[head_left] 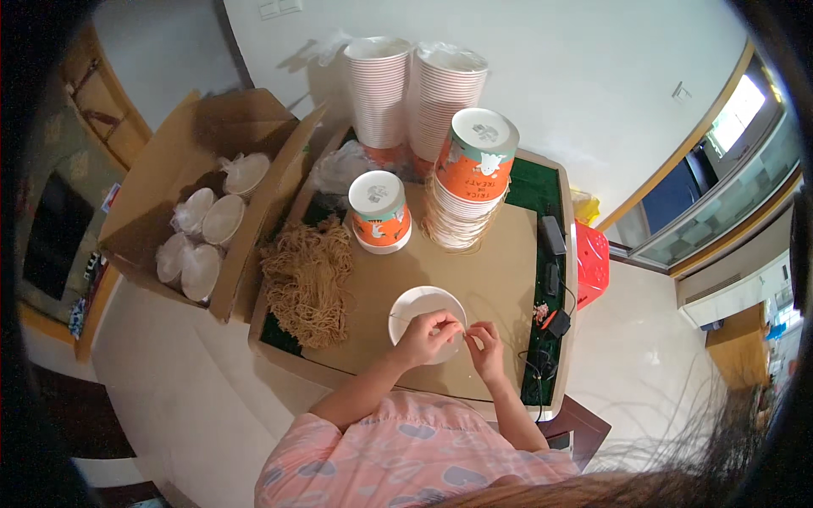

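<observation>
A white paper bucket (412, 303) stands mouth up in front of me on the brown board. My left hand (429, 337) is over its near right side, with thumb and fingers pinched together. My right hand (485, 351) meets it just right of the rim, its fingertips closed too. Whatever lies between the fingertips is too small to make out. A thin strand shows at the bucket's left rim. To the left lies a tangled heap of tan twine (309, 284). Beyond sit an upside-down orange-and-green printed bucket (378, 212) and an upturned stack of buckets (477, 165) with twine loops hanging around it.
Two tall stacks of white buckets (378, 93) stand at the table's back by the wall. An open cardboard box (190, 161) with plastic-wrapped buckets is at the left. Black adapters and cables (553, 235) line the right edge, beside a red plastic stool (591, 262).
</observation>
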`<state>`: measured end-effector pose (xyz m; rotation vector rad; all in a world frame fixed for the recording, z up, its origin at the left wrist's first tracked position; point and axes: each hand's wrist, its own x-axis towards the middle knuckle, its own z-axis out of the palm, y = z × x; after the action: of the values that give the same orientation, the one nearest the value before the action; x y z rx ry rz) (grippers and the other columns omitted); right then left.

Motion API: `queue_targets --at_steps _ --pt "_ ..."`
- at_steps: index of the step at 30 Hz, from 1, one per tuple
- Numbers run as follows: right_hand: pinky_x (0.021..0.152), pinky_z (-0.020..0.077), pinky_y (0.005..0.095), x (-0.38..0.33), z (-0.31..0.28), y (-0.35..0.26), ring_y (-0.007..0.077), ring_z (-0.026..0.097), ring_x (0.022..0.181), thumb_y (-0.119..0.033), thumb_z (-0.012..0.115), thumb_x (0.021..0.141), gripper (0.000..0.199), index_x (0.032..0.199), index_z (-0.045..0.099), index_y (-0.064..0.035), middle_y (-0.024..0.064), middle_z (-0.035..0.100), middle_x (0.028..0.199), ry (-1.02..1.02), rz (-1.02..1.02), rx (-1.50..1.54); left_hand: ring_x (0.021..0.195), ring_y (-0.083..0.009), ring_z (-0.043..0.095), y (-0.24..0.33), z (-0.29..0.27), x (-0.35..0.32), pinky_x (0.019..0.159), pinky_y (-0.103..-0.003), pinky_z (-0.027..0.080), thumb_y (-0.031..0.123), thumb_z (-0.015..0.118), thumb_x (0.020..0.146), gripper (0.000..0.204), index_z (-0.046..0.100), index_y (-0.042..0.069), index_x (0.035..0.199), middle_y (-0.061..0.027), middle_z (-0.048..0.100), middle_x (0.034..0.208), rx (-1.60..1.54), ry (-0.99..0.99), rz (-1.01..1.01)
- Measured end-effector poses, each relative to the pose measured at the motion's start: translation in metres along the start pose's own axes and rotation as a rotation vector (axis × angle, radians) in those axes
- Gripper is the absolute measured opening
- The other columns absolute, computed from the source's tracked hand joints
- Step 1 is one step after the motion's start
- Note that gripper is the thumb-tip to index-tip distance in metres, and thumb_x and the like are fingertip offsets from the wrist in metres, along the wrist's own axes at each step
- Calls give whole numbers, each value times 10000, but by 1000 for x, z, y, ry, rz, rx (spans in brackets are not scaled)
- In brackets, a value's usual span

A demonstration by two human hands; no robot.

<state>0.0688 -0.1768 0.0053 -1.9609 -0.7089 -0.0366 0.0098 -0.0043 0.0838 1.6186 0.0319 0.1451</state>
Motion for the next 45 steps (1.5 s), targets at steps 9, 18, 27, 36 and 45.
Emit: queue_targets --at_steps 9,18,27,36,45 --pt "650 462 230 55 -4 -24 98 561 683 -76 562 861 95 858 569 18 31 592 742 -122 220 460 663 -203 607 -13 -21 18 581 -297 464 53 566 795 19 556 40 806 -103 611 768 438 180 154" --pt "625 474 235 90 46 125 105 572 663 -150 569 848 161 899 609 -3 29 610 745 -432 642 806 620 -218 595 -206 -105 32 559 -343 472 75 535 779 105 603 29 714 -97 611 686 468 280 -208" --pt "637 500 386 116 -61 45 222 601 756 -449 311 873 564 1136 521 4 114 606 970 -674 714 782 494 -190 538 -77 -85 42 462 -331 469 164 493 891 131 541 55 945 -50 539 623 26 -7 -471" --pt "931 376 265 323 -141 -158 137 510 1052 -71 416 922 300 1181 532 26 79 574 1150 43 -215 397 710 -313 620 187 -120 210 594 -376 477 68 525 840 97 518 12 920 -159 619 758 333 408 585" --pt "1036 275 344 390 -126 -93 232 332 1271 -113 425 928 358 1272 449 -18 140 371 1367 76 -576 95 911 -292 598 155 -130 284 703 -332 489 -12 519 815 88 466 27 874 -173 462 1269 549 374 1009"
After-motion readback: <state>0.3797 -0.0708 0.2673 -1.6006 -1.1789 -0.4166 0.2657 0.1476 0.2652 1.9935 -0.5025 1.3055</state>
